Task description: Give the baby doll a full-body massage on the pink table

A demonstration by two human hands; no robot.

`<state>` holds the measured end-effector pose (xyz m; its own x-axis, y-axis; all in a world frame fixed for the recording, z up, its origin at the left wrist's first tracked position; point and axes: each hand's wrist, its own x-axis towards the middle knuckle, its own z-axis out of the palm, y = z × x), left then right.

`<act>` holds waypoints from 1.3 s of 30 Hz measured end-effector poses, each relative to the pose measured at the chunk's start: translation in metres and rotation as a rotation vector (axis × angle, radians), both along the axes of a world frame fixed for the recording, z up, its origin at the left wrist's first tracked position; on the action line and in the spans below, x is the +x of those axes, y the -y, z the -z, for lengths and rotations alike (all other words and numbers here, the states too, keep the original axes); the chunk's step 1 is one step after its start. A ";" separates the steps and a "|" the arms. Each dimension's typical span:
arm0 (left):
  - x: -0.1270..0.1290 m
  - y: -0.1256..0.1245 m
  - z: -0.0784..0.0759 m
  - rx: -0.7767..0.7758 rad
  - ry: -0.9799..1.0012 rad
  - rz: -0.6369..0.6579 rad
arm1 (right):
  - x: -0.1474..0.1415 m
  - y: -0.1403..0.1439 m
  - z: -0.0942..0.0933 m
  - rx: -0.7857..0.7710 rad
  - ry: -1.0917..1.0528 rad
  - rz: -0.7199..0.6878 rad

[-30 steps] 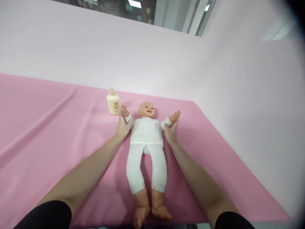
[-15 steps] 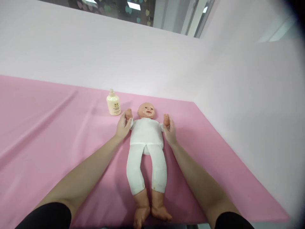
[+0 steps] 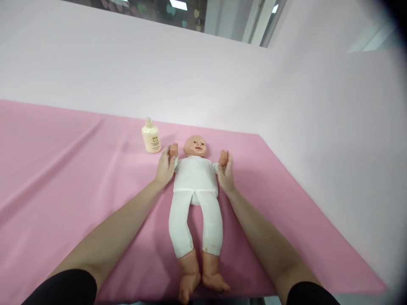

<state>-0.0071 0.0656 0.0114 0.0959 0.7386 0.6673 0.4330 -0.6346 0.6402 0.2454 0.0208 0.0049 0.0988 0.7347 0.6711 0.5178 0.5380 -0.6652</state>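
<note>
A doll (image 3: 196, 176) in white clothes lies on its back in the middle of a pink sheet (image 3: 79, 169), its head at 12 o'clock and its bare feet at 6. At 9 o'clock from the doll's chest, the left hand (image 3: 164, 168) curls its fingers and thumb around one doll arm near the wrist. At 3 o'clock, the right hand (image 3: 227, 173) holds the other arm the same way, the thumb on the inner side. Both doll hands point up. A cream bottle (image 3: 151, 139) stands at 11 o'clock from the left hand, near it but apart. A white wall (image 3: 159, 76) rises at 12 o'clock, beyond the sheet.
</note>
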 end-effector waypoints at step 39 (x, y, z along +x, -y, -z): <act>-0.009 -0.012 0.008 -0.186 0.416 -0.035 | 0.015 -0.015 0.008 -0.121 -0.272 0.039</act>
<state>-0.0164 0.0780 0.0036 -0.1792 0.8474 0.4997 0.1339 -0.4822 0.8657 0.2601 0.0353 -0.0034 0.2925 0.8000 0.5239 0.3302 0.4297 -0.8404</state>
